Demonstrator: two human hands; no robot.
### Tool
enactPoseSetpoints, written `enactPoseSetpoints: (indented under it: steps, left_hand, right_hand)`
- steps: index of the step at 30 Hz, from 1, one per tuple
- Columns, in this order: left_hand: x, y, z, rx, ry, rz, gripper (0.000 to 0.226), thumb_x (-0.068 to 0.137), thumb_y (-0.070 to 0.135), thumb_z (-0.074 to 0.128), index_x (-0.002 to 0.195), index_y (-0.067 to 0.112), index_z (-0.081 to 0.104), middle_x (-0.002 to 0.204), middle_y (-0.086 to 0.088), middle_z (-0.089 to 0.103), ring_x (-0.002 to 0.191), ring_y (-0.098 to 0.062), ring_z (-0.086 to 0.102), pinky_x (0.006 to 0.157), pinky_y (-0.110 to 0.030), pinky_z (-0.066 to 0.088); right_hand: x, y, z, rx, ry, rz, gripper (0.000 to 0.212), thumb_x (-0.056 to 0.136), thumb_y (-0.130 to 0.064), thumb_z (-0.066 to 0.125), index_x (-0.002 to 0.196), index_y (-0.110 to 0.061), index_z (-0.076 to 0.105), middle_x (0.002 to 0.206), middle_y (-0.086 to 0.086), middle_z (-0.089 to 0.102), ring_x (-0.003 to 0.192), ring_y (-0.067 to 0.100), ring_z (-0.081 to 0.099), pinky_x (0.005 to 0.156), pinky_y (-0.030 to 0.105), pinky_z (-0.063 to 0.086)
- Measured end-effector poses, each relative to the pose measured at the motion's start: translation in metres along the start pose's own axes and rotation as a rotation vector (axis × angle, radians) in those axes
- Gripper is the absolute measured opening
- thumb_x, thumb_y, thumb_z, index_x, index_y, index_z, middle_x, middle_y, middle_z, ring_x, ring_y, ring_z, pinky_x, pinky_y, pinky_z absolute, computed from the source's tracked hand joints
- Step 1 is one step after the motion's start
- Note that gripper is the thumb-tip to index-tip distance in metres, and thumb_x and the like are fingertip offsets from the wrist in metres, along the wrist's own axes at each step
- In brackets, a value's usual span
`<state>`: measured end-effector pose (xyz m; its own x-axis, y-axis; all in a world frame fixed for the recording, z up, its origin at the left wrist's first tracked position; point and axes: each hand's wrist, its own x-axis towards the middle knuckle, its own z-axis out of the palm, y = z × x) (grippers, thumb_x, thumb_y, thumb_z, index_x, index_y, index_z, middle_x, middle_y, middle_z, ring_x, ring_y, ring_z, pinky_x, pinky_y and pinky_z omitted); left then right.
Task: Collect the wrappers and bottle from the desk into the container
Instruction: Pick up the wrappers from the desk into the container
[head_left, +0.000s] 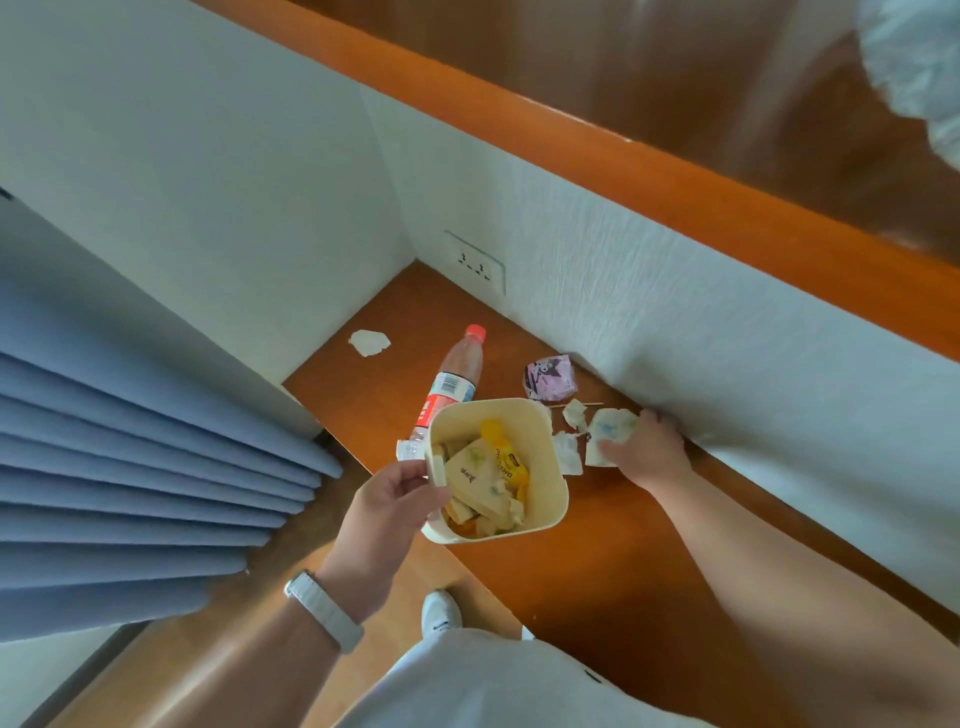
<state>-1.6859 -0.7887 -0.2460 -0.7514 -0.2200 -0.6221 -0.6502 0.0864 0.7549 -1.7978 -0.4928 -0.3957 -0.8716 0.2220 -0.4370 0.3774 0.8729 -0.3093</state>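
My left hand (395, 499) grips the handle of a cream square container (550, 499), held over the near edge of the desk (597, 545). Inside it lie several tan and yellow wrappers. My right hand (644, 452) pinches a crumpled white wrapper with blue print (610, 428) on the desk by the wall. A clear plastic bottle with a red cap and red label (454, 382) lies on its side behind the container. A purple wrapper (550, 379) sits near the wall. Small white scraps (569, 447) lie between the container and my right hand. Another white scrap (369, 342) lies at the far left corner.
White walls enclose the desk on the far and right sides, with a socket (475, 262) in the corner. A wooden shelf (675, 171) runs overhead. Blue curtains (130, 467) hang at the left. My shoe (440, 610) stands on the wooden floor below the desk edge.
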Motion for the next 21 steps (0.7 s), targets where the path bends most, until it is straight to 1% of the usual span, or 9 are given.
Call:
enactPoseSetpoints:
  steps: [2, 4, 6, 7, 10, 13, 16, 19, 21]
  left_hand:
    - [-0.001, 0.0, -0.001, 0.0, -0.003, 0.001, 0.016, 0.092, 0.015, 0.069, 0.108, 0.018, 0.071, 0.101, -0.008, 0.079, 0.102, -0.029, 0.073, 0.097, -0.048, 0.058]
    - [-0.002, 0.0, -0.002, 0.001, -0.011, 0.008, 0.017, 0.092, 0.015, 0.069, 0.109, 0.018, 0.07, 0.102, -0.008, 0.078, 0.103, -0.03, 0.072, 0.098, -0.047, 0.057]
    - [-0.002, 0.001, -0.004, 0.0, -0.018, 0.018, 0.018, 0.092, 0.015, 0.069, 0.11, 0.017, 0.07, 0.102, -0.009, 0.078, 0.104, -0.031, 0.072, 0.098, -0.049, 0.057]
    - [-0.002, 0.001, -0.006, 0.002, -0.025, 0.022, 0.018, 0.092, 0.015, 0.07, 0.11, 0.017, 0.071, 0.102, -0.01, 0.078, 0.103, -0.032, 0.072, 0.098, -0.05, 0.057]
    - [-0.003, 0.002, -0.009, 0.002, -0.053, 0.035, 0.019, 0.092, 0.014, 0.07, 0.111, 0.015, 0.071, 0.102, -0.011, 0.079, 0.103, -0.034, 0.073, 0.098, -0.052, 0.057]
    - [-0.003, 0.006, -0.008, 0.003, -0.097, 0.051, 0.019, 0.093, 0.014, 0.07, 0.111, 0.015, 0.071, 0.105, -0.011, 0.077, 0.104, -0.032, 0.073, 0.096, -0.048, 0.059]
    - [-0.001, 0.01, -0.004, -0.005, -0.14, 0.046, 0.019, 0.093, 0.016, 0.07, 0.112, 0.017, 0.07, 0.109, -0.01, 0.077, 0.106, -0.03, 0.073, 0.096, -0.047, 0.059]
    - [0.0, 0.015, 0.001, -0.006, -0.195, 0.049, 0.022, 0.093, 0.016, 0.071, 0.115, 0.016, 0.069, 0.113, -0.011, 0.075, 0.109, -0.031, 0.072, 0.097, -0.049, 0.059]
    - [0.001, 0.019, 0.004, -0.005, -0.217, 0.051, 0.022, 0.093, 0.015, 0.071, 0.115, 0.016, 0.068, 0.114, -0.011, 0.074, 0.11, -0.031, 0.071, 0.097, -0.049, 0.058]
  right_hand:
    - [-0.003, 0.0, 0.0, 0.072, -0.011, 0.025, 0.084, 0.083, -0.049, 0.067, 0.143, -0.003, 0.031, 0.142, 0.018, 0.043, 0.129, 0.034, 0.047, 0.099, 0.043, 0.044]
    - [-0.009, -0.001, -0.003, 0.172, 0.012, 0.045, 0.069, 0.086, -0.038, 0.066, 0.14, -0.005, 0.038, 0.138, 0.016, 0.05, 0.123, 0.031, 0.053, 0.093, 0.039, 0.048]
    - [-0.02, -0.003, -0.01, 0.284, 0.041, 0.071, 0.05, 0.09, -0.026, 0.062, 0.133, -0.007, 0.046, 0.126, 0.014, 0.058, 0.106, 0.027, 0.059, 0.083, 0.035, 0.051]
    - [-0.026, -0.004, -0.015, 0.335, 0.048, 0.084, 0.044, 0.091, -0.023, 0.06, 0.13, -0.008, 0.048, 0.12, 0.012, 0.06, 0.099, 0.024, 0.058, 0.08, 0.034, 0.052]
    - [-0.045, -0.009, -0.033, 0.449, 0.09, 0.106, 0.036, 0.091, -0.023, 0.059, 0.124, -0.011, 0.055, 0.104, 0.003, 0.059, 0.091, 0.02, 0.057, 0.075, 0.035, 0.055]
    - [-0.071, -0.019, -0.063, 0.593, 0.156, 0.097, 0.027, 0.089, -0.027, 0.06, 0.114, -0.016, 0.056, 0.096, 0.002, 0.059, 0.083, 0.017, 0.056, 0.072, 0.039, 0.054]
    - [-0.106, -0.035, -0.097, 0.731, 0.198, -0.02, 0.02, 0.087, -0.026, 0.062, 0.105, -0.019, 0.058, 0.09, 0.004, 0.061, 0.073, 0.016, 0.056, 0.061, 0.032, 0.046]
    - [-0.145, -0.053, -0.124, 0.717, 0.247, -0.191, 0.01, 0.086, -0.026, 0.063, 0.095, -0.024, 0.06, 0.086, 0.006, 0.061, 0.069, 0.013, 0.053, 0.058, 0.031, 0.041]
    - [-0.167, -0.063, -0.133, 0.662, 0.228, -0.307, 0.007, 0.087, -0.024, 0.064, 0.093, -0.026, 0.061, 0.081, 0.001, 0.061, 0.065, 0.007, 0.052, 0.057, 0.026, 0.041]
